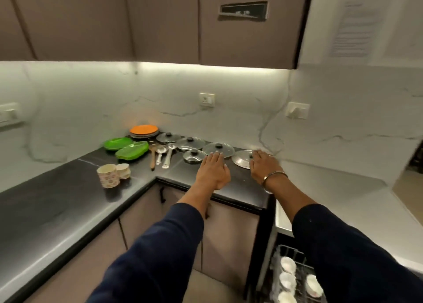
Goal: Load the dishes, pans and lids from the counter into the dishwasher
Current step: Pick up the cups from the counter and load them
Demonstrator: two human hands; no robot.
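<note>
left hand (212, 169) flat by glass lid (218, 149) | right hand (263, 163) on steel lid (242, 158)

Left hand (214, 170) over counter (68, 188), fingertips at near edge of lid (218, 149). Right hand (263, 163) on next lid (242, 158), just right of left hand. Three more lids (190, 142) left of and behind left hand. Utensils (161, 155) further left, then plates (131, 149); cups (113, 173) well left, nearer counter edge. Dishwasher rack (295, 277) below right forearm, bowls (288, 263) in it.
</note>
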